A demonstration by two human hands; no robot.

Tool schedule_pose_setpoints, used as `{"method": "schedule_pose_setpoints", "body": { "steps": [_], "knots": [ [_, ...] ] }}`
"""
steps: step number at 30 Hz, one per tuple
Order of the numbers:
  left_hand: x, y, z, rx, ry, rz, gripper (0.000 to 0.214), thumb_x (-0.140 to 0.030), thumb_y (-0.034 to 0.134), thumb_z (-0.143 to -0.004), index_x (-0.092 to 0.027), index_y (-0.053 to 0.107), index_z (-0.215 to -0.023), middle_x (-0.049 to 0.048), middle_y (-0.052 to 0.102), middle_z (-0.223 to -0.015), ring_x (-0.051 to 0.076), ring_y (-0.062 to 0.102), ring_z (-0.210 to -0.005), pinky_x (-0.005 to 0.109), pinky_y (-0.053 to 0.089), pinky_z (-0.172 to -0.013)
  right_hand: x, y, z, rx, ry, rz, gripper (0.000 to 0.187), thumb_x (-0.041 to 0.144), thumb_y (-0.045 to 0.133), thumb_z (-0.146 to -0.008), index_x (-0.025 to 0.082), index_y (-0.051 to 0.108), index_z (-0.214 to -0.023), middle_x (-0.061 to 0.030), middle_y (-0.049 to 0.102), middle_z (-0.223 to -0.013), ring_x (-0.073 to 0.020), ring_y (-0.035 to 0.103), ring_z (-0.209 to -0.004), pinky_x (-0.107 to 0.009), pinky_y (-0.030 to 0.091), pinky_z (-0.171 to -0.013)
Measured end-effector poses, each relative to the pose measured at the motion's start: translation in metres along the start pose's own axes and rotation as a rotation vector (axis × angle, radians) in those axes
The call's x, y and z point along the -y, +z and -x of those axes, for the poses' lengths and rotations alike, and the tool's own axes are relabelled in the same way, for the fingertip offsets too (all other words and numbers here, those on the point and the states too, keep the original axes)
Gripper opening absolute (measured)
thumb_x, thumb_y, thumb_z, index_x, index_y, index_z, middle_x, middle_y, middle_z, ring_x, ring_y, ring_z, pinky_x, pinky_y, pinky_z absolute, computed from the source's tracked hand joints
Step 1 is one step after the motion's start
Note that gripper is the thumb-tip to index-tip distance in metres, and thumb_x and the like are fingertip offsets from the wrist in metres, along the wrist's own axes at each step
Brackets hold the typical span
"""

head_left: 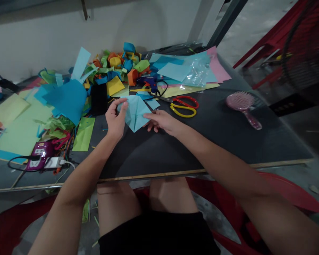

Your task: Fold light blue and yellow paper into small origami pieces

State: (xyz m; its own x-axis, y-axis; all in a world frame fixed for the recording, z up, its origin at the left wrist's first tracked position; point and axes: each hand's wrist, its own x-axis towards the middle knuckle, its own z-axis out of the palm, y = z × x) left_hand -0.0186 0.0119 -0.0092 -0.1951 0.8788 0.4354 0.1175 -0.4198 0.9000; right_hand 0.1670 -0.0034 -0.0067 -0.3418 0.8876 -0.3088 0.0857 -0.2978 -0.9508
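A light blue sheet of folding paper (136, 112) is held up between my two hands above the dark table. Crease lines run across it, and one corner points down toward me. My left hand (116, 118) pinches its left edge between thumb and fingers. On the right side, my right hand (161, 122) grips the edge, thumb in front and the other fingers partly behind the paper. Just right of that hand lie scissors (184, 106) with one red and one yellow handle loop. Behind the paper rests a blue glue gun (151, 83), partly covered by other things.
A heap of folded coloured paper pieces (117, 63) stands at the back. Paper sheets (175, 71) lie back right, a pink hairbrush (243, 106) at right. At left are a purple power socket (39, 156), a black phone-like slab (99, 99) and green paper (83, 134).
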Motion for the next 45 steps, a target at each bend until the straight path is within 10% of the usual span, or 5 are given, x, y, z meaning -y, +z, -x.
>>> {"method": "schedule_pose_setpoints", "body": {
  "steps": [5, 9, 17, 29, 45],
  "knots": [
    [0.001, 0.002, 0.004, -0.022, 0.006, -0.035, 0.032, -0.052, 0.067, -0.085, -0.023, 0.069, -0.098, 0.0039, 0.070, -0.101, 0.019, 0.065, -0.101, 0.031, 0.052, -0.090, -0.012, 0.006, 0.002, -0.271, -0.539, 0.403, 0.083, 0.064, 0.071, -0.075, 0.020, 0.041, -0.139, -0.0202, 0.053, -0.139, -0.0340, 0.060, -0.119, -0.044, 0.057, -0.084],
    [0.009, 0.000, 0.001, -0.034, -0.030, -0.046, 0.037, -0.055, 0.065, -0.085, -0.023, 0.066, -0.103, 0.0056, 0.069, -0.108, 0.019, 0.065, -0.103, 0.030, 0.053, -0.089, -0.011, 0.005, 0.008, -0.360, -0.839, 0.963, 0.089, 0.063, 0.071, -0.076, 0.027, 0.035, -0.150, -0.0139, 0.019, -0.162, -0.0433, 0.019, -0.149, -0.060, 0.025, -0.116],
    [0.014, 0.000, -0.002, -0.049, -0.088, 0.012, 0.033, -0.051, 0.068, -0.084, -0.023, 0.066, -0.101, 0.0045, 0.068, -0.105, 0.017, 0.064, -0.099, 0.028, 0.053, -0.085, -0.011, 0.001, 0.008, -0.404, -0.879, 1.055, 0.007, 0.030, 0.068, -0.083, 0.027, 0.074, -0.084, -0.0004, 0.043, -0.152, -0.0372, 0.034, -0.139, -0.057, 0.025, -0.113],
    [0.041, -0.012, -0.017, -0.207, -0.239, 0.111, 0.026, -0.036, 0.076, -0.074, -0.022, 0.057, -0.084, -0.0017, 0.058, -0.080, 0.010, 0.058, -0.075, 0.024, 0.051, -0.074, -0.009, -0.025, -0.008, -0.546, -0.978, 0.915, 0.021, 0.017, 0.059, -0.081, 0.027, 0.073, -0.069, -0.0049, 0.068, -0.118, -0.0304, 0.058, -0.114, -0.050, 0.047, -0.098],
    [0.015, -0.025, -0.012, 0.786, 0.555, -0.761, 0.023, -0.018, 0.052, -0.088, -0.021, 0.074, -0.095, 0.0099, 0.070, -0.119, 0.028, 0.060, -0.122, 0.048, 0.045, -0.106, -0.017, -0.066, -0.017, -0.122, -0.707, 0.947, 0.046, 0.000, 0.044, -0.076, 0.027, 0.079, -0.089, -0.0018, 0.077, -0.107, -0.0231, 0.066, -0.108, -0.045, 0.053, -0.093]
  ]
}}
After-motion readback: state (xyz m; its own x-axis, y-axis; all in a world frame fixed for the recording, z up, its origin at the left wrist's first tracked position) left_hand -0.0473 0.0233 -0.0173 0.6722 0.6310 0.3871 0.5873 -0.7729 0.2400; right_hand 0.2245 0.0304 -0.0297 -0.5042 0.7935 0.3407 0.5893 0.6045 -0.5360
